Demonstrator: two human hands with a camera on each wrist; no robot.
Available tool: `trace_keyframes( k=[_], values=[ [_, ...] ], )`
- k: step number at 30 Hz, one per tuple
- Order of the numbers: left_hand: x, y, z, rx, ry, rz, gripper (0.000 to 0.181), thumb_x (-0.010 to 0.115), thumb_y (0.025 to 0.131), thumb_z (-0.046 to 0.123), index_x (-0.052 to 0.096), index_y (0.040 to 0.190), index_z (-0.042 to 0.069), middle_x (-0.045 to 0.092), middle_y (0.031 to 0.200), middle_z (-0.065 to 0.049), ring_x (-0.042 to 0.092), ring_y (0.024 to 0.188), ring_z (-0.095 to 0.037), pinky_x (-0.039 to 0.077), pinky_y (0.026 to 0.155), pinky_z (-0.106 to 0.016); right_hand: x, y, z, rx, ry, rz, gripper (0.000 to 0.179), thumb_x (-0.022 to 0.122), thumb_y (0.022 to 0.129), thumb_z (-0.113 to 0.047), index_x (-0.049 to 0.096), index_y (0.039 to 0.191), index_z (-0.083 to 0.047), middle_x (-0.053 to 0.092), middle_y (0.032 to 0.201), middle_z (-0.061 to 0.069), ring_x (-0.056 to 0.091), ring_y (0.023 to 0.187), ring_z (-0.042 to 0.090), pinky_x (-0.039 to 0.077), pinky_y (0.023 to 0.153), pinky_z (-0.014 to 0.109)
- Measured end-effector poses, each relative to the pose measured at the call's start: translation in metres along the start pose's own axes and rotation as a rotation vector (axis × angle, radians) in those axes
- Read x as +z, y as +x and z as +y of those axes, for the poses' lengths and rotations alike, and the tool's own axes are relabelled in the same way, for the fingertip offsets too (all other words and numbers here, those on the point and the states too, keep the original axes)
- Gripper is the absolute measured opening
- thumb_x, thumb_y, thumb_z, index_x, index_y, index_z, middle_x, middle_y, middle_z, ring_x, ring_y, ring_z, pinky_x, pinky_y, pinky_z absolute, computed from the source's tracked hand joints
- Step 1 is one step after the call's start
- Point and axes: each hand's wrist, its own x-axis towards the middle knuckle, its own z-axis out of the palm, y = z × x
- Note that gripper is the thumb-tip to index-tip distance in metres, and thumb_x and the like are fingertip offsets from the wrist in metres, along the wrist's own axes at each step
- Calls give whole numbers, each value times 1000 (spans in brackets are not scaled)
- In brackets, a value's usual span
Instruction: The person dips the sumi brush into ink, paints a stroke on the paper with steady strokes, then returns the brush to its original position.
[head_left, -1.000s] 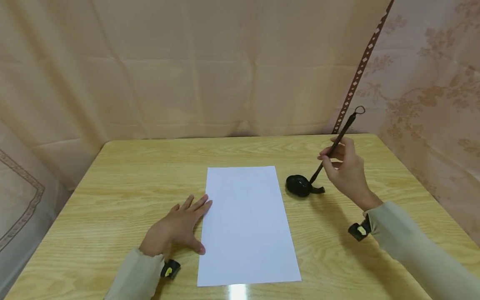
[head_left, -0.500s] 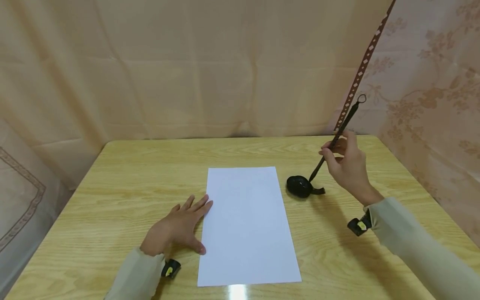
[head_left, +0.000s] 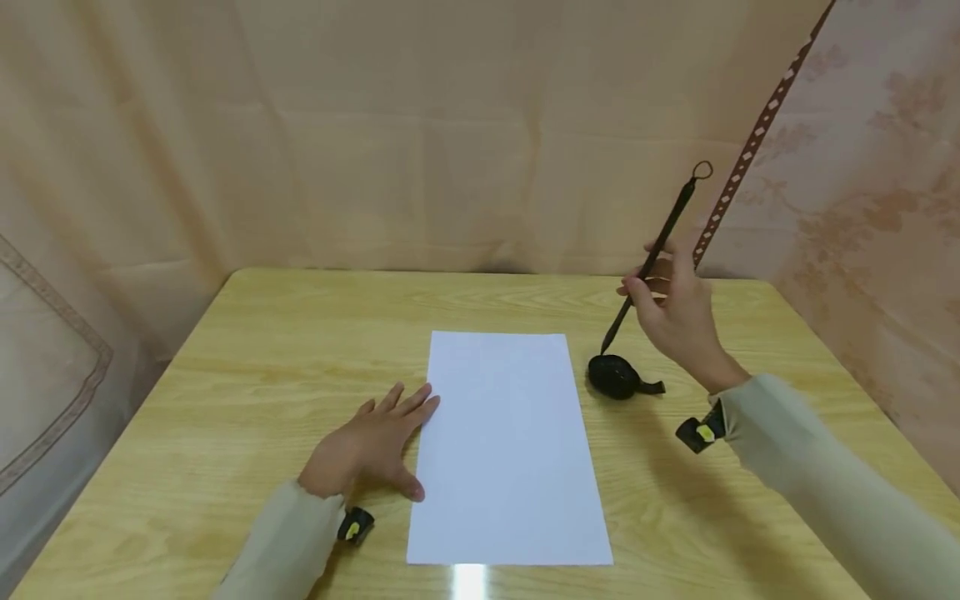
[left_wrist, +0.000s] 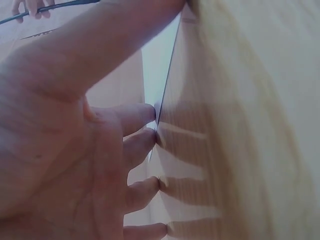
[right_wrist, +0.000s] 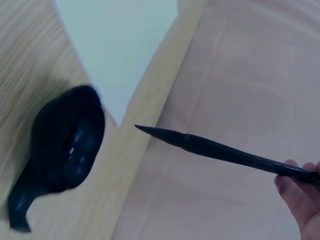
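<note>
My right hand (head_left: 678,321) pinches the shaft of a dark writing brush (head_left: 667,225), which leans with its looped end up and its pointed tip down. In the right wrist view the brush (right_wrist: 215,149) shows a dark tip held apart from a glossy black ink dish (right_wrist: 70,142) with a curved, stem-like handle. The head view puts that ink dish (head_left: 613,377) just under the tip, to the right of a blank white sheet of paper (head_left: 510,450). Fingers spread, my left hand (head_left: 375,446) rests at the sheet's left edge, fingertips and thumb touching it.
A wooden table (head_left: 262,367) carries everything. Beige cloth (head_left: 390,142) hangs behind its far edge, and a flower-patterned cloth (head_left: 885,208) hangs on the right. Each wrist wears a small black camera, such as the right one (head_left: 701,429).
The brush has risen from the ink dish and shifted left, its tip now above the dish's far left rim. My left hand stays on the paper. The head view has turned slightly.
</note>
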Motion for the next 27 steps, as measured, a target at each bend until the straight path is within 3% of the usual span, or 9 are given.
trace_keyframes(
  k=[7,12,18,20,27],
  values=[
    [0,5,4,-7,-8,-9,115,84,65,45,18,154,16,6,162,-2,-2,148,-34,7,113,-64,17,6,-10,2,19,-48,31,53,94,1,41,122,7,66,88,19,56,74,-16,46,66,3],
    [1,5,4,-10,1,0,109,81,70,47,18,154,16,8,162,-1,0,148,-35,7,113,-64,35,10,-18,4,74,-70,31,55,93,2,40,120,6,67,86,18,66,73,3,49,65,7],
    [2,5,5,-2,11,9,107,80,71,44,18,154,15,9,162,-2,1,148,-37,9,112,-65,55,13,-31,5,136,-101,33,56,91,4,41,120,5,66,86,20,71,76,30,58,65,35],
    [2,6,5,-5,15,9,108,81,71,43,18,154,13,8,162,-4,1,148,-37,10,112,-65,62,12,-35,1,148,-109,34,57,91,4,41,120,4,66,86,19,71,76,30,58,63,39],
    [2,5,6,-17,18,6,112,83,69,43,17,154,11,7,162,-6,1,148,-36,10,112,-65,81,6,-50,-29,206,-117,35,59,90,4,41,119,4,66,86,18,71,75,30,58,62,35]
  ],
)
